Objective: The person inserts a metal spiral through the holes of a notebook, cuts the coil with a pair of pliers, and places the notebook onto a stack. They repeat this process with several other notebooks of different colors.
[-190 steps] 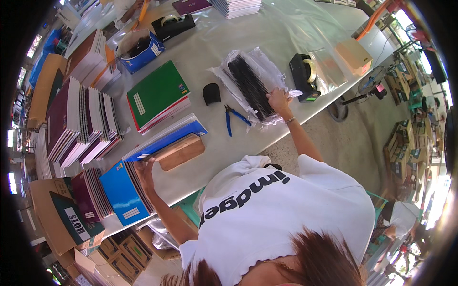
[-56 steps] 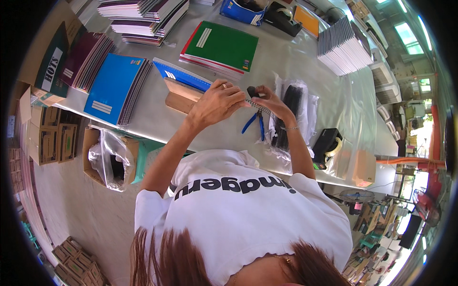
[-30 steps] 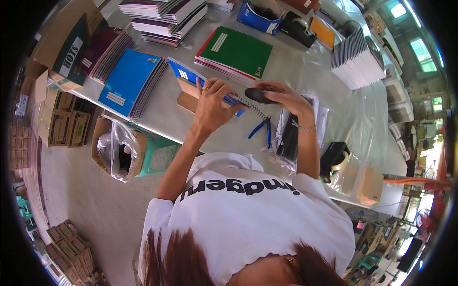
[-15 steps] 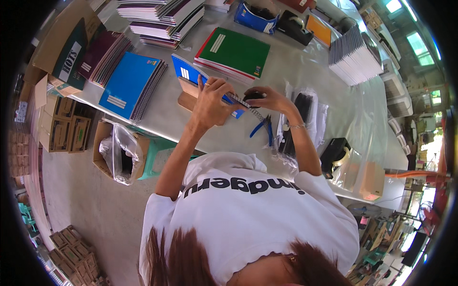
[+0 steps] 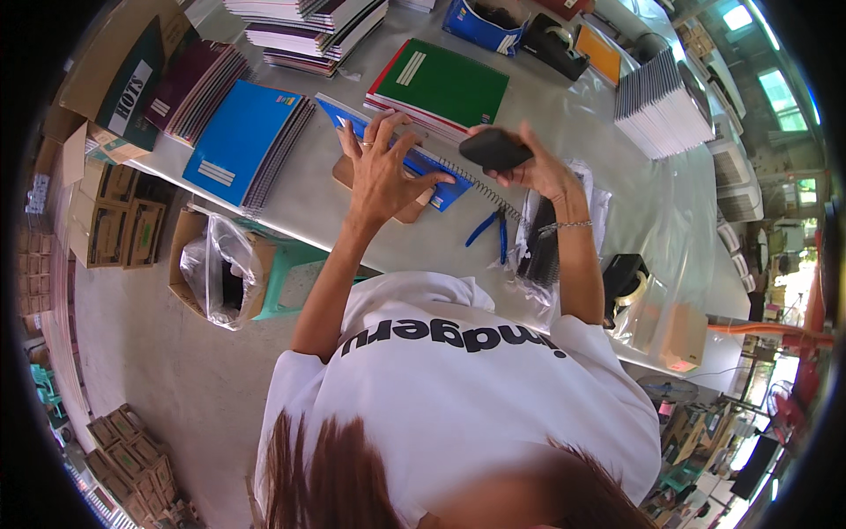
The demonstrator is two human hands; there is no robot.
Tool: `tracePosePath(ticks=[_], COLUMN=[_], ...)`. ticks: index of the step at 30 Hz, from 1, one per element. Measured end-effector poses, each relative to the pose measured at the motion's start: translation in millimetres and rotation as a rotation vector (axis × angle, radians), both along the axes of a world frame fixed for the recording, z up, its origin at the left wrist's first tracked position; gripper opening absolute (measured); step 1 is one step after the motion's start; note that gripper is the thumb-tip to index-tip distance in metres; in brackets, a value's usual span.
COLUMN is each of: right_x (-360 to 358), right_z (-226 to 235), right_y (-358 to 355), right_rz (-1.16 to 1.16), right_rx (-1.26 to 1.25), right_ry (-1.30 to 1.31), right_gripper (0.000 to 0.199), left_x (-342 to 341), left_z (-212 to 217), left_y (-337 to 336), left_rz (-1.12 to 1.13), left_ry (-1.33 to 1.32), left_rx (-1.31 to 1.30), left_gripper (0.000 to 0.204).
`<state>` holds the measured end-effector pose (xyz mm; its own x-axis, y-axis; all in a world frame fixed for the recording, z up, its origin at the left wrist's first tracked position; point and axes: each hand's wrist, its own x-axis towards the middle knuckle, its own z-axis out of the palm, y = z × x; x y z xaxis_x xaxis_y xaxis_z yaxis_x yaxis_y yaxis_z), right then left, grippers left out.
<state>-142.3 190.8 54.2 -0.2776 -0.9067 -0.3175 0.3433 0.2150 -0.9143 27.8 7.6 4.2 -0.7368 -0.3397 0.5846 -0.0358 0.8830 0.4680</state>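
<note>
A blue notebook (image 5: 451, 192) stands on edge against a brown wooden block (image 5: 342, 171) near the table's front edge. My left hand (image 5: 379, 172) steadies it, thumb along the top edge and other fingers raised over the cover. A dark wire coil (image 5: 480, 186) runs along the notebook's edge, its loose end trailing right. My right hand (image 5: 548, 173) grips a smooth, black, rounded block (image 5: 494, 150) just above the coil, apart from it; its exact kind is unclear. Blue-handled pliers (image 5: 501, 236) lie on the table below the coil.
Beyond my hands lie green and red notebooks (image 5: 454, 84). Blue notebooks (image 5: 238, 141) are stacked at left, beside a carton (image 5: 110, 84). Right of the pliers, a plastic bag (image 5: 539, 256) holds dark coils. Tape dispensers (image 5: 624, 280) and white-edged notebooks (image 5: 661, 110) stand at right.
My right hand has lifted away from the coil with the black block, moving up and right. My left fingers have spread, and the notebook leans lower.
</note>
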Motion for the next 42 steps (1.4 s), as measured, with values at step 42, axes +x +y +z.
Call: tracePosePath(ticks=[42], right_x=[-9.1], right_z=[-18.3], right_y=[-65.7], right_rz=[0.394], right_rx=[0.342], right_ry=[0.725], right_gripper=[0.066], left_x=[2.0], left_z=[-5.5], left_y=[-33.9], left_rz=[-0.033], left_ry=[-0.027], left_rx=[0.018], left_gripper=[0.063])
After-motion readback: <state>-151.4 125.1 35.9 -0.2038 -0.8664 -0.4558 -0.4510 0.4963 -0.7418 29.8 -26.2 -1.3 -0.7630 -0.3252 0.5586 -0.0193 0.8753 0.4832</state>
